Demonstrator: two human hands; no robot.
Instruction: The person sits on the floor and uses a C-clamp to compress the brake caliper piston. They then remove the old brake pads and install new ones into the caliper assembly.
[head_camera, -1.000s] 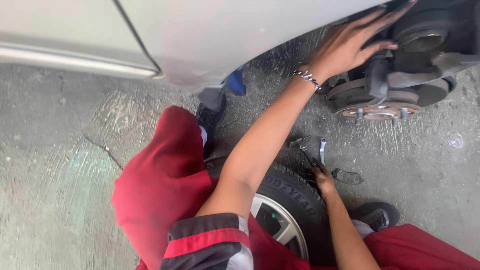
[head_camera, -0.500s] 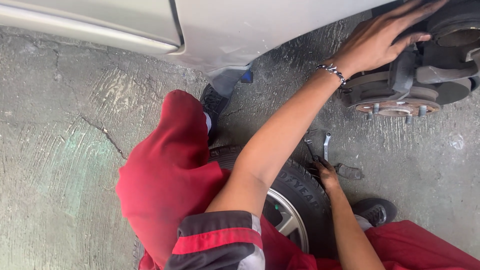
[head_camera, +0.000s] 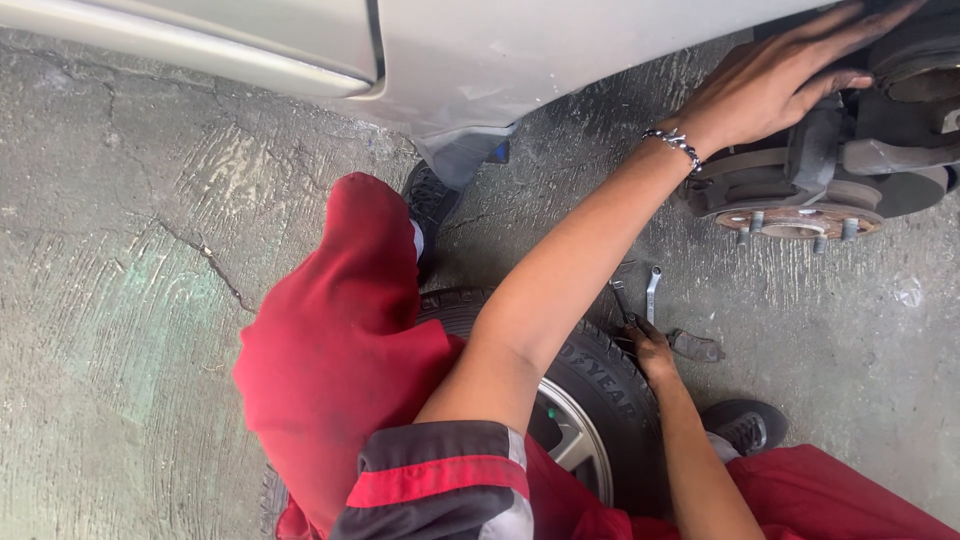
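left hand (head_camera: 770, 85) fingertips cropped, right hand (head_camera: 650, 345) fingers hidden

i note rough grey concrete floor (head_camera: 150, 330), cracked and scored, greenish stain at left, daylight even, silver car body panel (head_camera: 560, 50) along top edge, no walls visible

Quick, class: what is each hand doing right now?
Left hand: open, flat on the brake assembly.
Right hand: on the ground by a wrench; grip unclear.
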